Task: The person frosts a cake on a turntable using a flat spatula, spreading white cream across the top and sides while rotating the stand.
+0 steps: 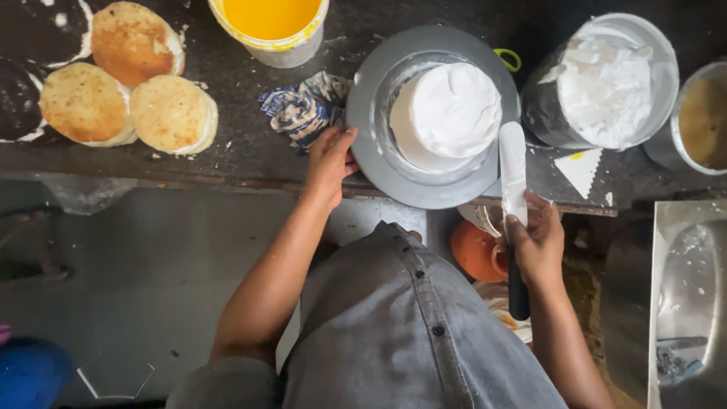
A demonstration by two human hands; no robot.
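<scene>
A round cake (453, 107) coated in white cream stands on a grey turntable (371, 144) at the dark counter's front edge. My left hand (330, 160) grips the turntable's left rim. My right hand (536, 244) is closed on the black handle of a long icing spatula (513, 173). Its cream-smeared blade points up and rests against the cake's right side.
A steel pot of white cream (606, 82) stands right of the turntable, with another pot (700, 121) beyond it. A yellow bucket (270, 26) sits behind, a patterned cloth (303, 108) to the left, and bare sponge rounds (127, 79) far left. A white comb scraper (580, 169) lies near the pot.
</scene>
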